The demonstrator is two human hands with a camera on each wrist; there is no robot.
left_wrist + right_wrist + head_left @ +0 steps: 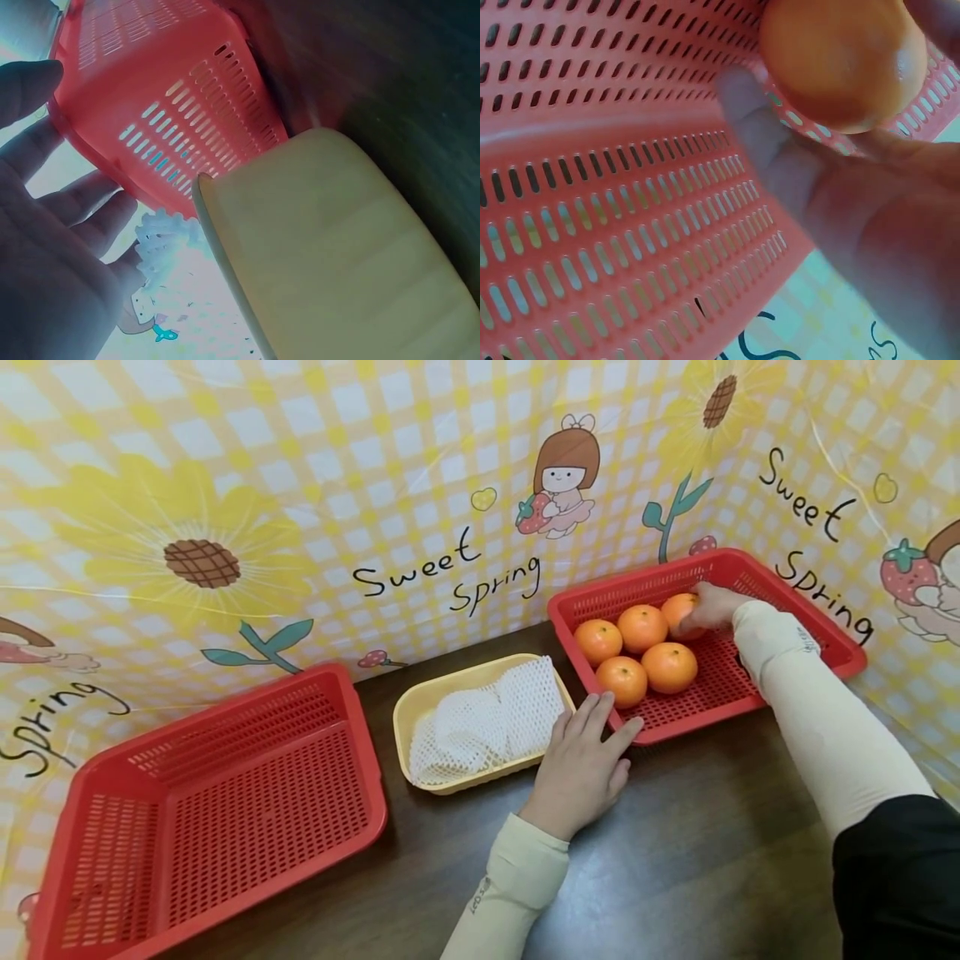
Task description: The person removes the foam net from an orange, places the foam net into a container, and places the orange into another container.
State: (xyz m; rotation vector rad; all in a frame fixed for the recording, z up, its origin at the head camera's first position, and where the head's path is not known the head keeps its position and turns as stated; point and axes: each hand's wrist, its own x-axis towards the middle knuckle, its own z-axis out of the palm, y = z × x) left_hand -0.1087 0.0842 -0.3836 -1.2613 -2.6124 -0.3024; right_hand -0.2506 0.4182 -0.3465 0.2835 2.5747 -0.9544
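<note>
In the right red basket [720, 714], several oranges [670, 667] sit grouped at the left end. My right hand [716, 607] reaches in over the far side and grips the rearmost orange [840, 64], its fingers around the fruit in the right wrist view. My left hand [579, 768] has its fingers extended, fingertips right at the near left corner of that basket's rim. Beside it, a small yellow basket [403, 727] holds white foam net sleeves [476, 722]. The left wrist view shows the left palm [52, 262] beside the yellow basket's wall [322, 240].
Another red basket [262, 814], with nothing in it, stands at the left on the dark wooden table [420, 877]. A yellow checked cloth [420, 468] printed with flowers and lettering rises behind the baskets and along the right side.
</note>
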